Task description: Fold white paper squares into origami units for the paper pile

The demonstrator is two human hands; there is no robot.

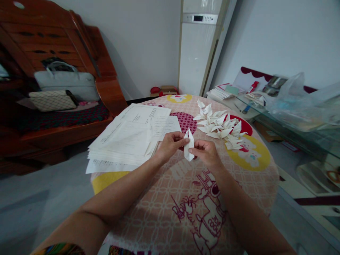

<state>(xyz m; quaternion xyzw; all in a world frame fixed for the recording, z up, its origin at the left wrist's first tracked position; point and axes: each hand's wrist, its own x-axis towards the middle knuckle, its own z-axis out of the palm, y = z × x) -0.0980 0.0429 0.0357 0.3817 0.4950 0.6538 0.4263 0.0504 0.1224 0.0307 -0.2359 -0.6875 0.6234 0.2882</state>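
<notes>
- The left hand (172, 144) is pinching the folded paper (189, 146), ideally keeping its layers aligned.
- It is sitting between both hands, over the tablecloth (148, 212).
- The right hand (208, 153) is pinching its lower right edge, thumb ideally pressing creases flat.

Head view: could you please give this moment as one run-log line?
left hand: pinching folded paper; right hand: pinching same paper; paper stack: on tablecloth, left; origami cranes: on tablecloth, right

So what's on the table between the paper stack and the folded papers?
A patterned magenta circle on the tablecloth shows there in the head view.
</notes>
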